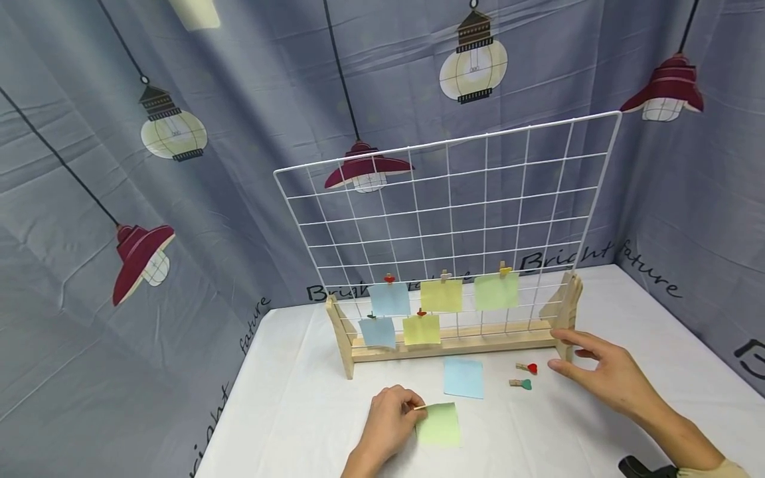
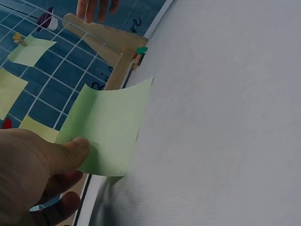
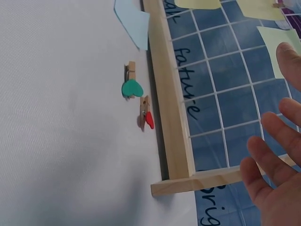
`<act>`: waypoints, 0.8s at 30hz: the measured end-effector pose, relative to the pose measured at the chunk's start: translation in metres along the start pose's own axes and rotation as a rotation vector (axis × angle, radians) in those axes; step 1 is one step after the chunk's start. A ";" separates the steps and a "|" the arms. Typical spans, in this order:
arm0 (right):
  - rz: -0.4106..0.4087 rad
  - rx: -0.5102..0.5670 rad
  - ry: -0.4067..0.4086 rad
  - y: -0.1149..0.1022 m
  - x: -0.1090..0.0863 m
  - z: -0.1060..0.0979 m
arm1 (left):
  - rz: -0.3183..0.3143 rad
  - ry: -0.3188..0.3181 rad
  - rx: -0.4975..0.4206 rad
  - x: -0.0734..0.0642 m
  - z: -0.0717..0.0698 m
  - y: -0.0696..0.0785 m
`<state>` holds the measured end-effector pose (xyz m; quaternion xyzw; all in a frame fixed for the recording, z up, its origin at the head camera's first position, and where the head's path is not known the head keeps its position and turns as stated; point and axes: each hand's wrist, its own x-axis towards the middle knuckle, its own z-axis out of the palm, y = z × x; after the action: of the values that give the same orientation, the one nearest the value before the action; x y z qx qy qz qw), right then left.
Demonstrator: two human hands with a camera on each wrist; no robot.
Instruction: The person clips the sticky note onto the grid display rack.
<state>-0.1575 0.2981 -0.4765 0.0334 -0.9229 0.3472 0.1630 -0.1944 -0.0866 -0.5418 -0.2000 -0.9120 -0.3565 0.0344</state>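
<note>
My left hand (image 1: 387,419) pinches a green sticky note (image 1: 441,425) by its left edge, thumb on its face in the left wrist view. Toward the rack, a blue sticky note (image 1: 463,377) lies on the table. My right hand (image 1: 615,375) holds nothing; its fingers are spread beside the right wooden foot of the white wire grid rack (image 1: 454,346). Left of that hand lie two small wooden clothespins, one with a red heart (image 1: 527,368) and one with a green heart (image 1: 520,384).
Clipped to the grid are several notes: blue ones (image 1: 389,300), yellow ones (image 1: 441,296) and a green one (image 1: 497,292). The white table (image 1: 299,425) meets a grey-blue curtain (image 1: 239,199) printed with lamps. A black object (image 1: 645,468) is near the right wrist.
</note>
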 end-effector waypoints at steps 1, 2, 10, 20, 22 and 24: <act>0.001 0.000 -0.002 0.000 0.000 0.001 | -0.002 -0.002 -0.011 0.001 -0.003 0.000; 0.001 0.001 -0.002 0.000 0.000 0.002 | -0.007 -0.006 -0.021 0.002 -0.007 0.001; -0.012 0.035 0.011 0.004 0.000 0.012 | 0.001 0.019 -0.108 0.010 -0.028 0.005; -0.082 0.096 0.041 0.006 0.001 0.030 | -0.067 0.178 -0.219 0.016 -0.044 0.011; -0.095 0.102 0.052 0.007 0.001 0.035 | -0.090 0.217 -0.251 0.017 -0.046 0.012; -0.100 0.101 0.056 0.008 0.000 0.039 | -0.101 0.251 -0.276 0.018 -0.048 0.014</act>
<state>-0.1700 0.2787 -0.5090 0.0781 -0.8964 0.3856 0.2041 -0.2091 -0.1036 -0.4934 -0.1107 -0.8519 -0.5016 0.1024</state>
